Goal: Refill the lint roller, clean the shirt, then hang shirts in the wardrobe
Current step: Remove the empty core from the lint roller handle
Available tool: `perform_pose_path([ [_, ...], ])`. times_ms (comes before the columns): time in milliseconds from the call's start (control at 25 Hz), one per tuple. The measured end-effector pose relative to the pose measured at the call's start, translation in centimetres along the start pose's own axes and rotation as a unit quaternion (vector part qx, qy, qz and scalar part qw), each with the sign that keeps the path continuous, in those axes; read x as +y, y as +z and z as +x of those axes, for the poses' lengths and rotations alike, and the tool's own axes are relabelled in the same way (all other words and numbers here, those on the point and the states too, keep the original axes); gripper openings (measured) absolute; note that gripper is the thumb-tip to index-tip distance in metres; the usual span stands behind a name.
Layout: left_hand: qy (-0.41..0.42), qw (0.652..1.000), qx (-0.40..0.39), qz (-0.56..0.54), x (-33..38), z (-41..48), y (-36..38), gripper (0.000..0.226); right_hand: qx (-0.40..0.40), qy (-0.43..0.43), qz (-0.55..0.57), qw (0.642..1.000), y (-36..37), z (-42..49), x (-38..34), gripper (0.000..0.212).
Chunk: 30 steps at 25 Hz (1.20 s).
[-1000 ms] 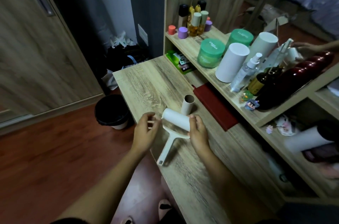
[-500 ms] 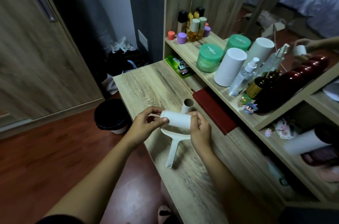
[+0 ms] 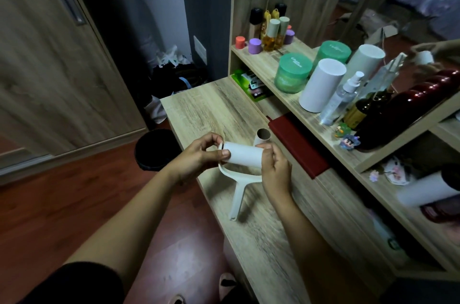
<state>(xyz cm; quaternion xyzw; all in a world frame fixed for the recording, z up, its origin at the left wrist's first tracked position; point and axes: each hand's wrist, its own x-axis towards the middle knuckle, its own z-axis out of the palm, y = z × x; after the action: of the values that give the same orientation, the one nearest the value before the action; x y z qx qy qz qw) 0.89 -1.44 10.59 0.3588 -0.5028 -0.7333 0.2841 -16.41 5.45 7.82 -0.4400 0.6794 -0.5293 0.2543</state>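
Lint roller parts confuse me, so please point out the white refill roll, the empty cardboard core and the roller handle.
white refill roll (image 3: 242, 158), head view, middle of its side.
empty cardboard core (image 3: 263, 133), head view, open top rim.
roller handle (image 3: 237, 200), head view, mid-shaft.

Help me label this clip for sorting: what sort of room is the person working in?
Most likely a bedroom, at a dressing table. The shelf holds cosmetic bottles and a spray bottle, a mirror above reflects a bed, and a wooden sliding door, perhaps a wardrobe, stands to the left.
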Motion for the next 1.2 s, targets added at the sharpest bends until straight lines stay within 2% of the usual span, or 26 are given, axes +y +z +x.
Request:
perform_pose_path([
  [240, 0.007, 1.000, -0.003, 0.015, -0.3, -0.3, 0.6, 0.020, 0.023, 0.017, 0.020, 0.999, 0.0, -0.9, -0.1, 0.037],
  [520, 0.065, 0.995, 0.070, -0.005, 0.2, -0.1, 0.6, 0.023, 0.024, -0.001, 0.003, 1.000, 1.2, 1.1, -1.5, 0.035],
  [640, 0.098, 0.986, 0.116, 0.066, 0.7, -0.2, 1.2, 0.037, 0.027, -0.003, 0.013, 1.000, 1.3, 1.3, -1.8, 0.043],
  [720, 0.125, 0.973, 0.135, 0.141, 0.2, -0.4, 2.0, 0.036, 0.033, 0.012, 0.033, 0.999, 1.1, 0.9, -1.7, 0.036],
  [840, 0.121, 0.959, 0.165, 0.196, -1.9, -0.7, 2.6, 0.034, -0.010, 0.058, 0.064, 0.996, 0.6, -0.4, -0.5, 0.022],
  [1000, 0.106, 0.960, 0.185, 0.181, -4.9, -0.6, 2.1, 0.033, -0.094, 0.085, 0.075, 0.989, 0.3, -2.2, 2.3, 0.013],
  [1200, 0.069, 0.954, 0.218, 0.192, -8.0, 0.1, 2.2, 0.026, -0.156, 0.097, 0.075, 0.980, 0.2, -3.9, 5.8, 0.020],
])
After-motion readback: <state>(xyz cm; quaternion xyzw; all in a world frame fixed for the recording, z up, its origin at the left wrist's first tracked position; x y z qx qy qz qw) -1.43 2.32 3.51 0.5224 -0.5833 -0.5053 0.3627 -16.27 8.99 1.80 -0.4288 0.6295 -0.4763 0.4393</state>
